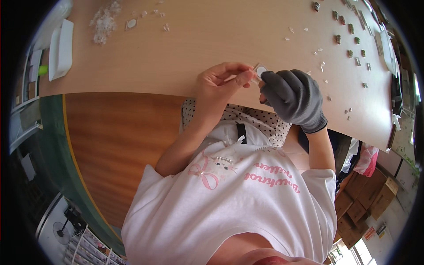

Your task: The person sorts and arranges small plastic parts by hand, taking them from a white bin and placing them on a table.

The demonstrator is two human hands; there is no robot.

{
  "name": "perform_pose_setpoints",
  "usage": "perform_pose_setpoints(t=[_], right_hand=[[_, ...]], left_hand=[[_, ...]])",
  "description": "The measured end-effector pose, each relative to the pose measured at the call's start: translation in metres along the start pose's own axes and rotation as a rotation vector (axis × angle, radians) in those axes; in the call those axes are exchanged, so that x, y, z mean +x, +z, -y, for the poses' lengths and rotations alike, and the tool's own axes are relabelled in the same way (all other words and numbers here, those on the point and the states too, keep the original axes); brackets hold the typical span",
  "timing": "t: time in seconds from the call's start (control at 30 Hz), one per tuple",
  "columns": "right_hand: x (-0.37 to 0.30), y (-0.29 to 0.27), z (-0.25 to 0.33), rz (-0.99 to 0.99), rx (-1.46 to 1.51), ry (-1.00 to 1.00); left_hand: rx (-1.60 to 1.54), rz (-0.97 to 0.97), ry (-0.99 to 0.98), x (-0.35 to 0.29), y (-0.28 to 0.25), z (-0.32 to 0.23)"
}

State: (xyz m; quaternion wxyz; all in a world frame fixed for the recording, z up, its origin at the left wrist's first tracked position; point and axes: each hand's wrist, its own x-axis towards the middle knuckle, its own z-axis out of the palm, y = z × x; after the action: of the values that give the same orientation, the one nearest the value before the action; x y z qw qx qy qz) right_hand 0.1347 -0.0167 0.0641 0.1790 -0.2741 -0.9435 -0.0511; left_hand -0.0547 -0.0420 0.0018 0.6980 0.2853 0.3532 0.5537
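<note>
- Pale wood-look tabletop (198, 39) bending away at the fisheye rim, so the far edges are pretty much lost.
- Stuff on it: clear plastic bits (105, 26) heaped upper left, white tray (61, 50) by the left edge, little metallic pieces (338, 39) scattered right, too small to ID.
- Room's mostly cropped: cardboard boxes (366, 192) lower right, fan (61, 231) lower left.
- Main thing is a tiny frame with a white disc (261, 70), just over the table's near side, partly covered by fingers.
- Bare left hand (223, 81): thumb and index pinching its left edge, contact point's murky.
- Grey-gloved right hand (293, 95): fingers curled, gripping the other side, some tips hidden.
</note>
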Motion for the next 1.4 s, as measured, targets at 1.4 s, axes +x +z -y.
perform_pose_setpoints(t=[1.4], right_hand=[[0.006, 0.009, 0.02, -0.208, -0.137, 0.352]], left_hand=[[-0.099, 0.009, 0.09, 0.013, 0.013, 0.009]])
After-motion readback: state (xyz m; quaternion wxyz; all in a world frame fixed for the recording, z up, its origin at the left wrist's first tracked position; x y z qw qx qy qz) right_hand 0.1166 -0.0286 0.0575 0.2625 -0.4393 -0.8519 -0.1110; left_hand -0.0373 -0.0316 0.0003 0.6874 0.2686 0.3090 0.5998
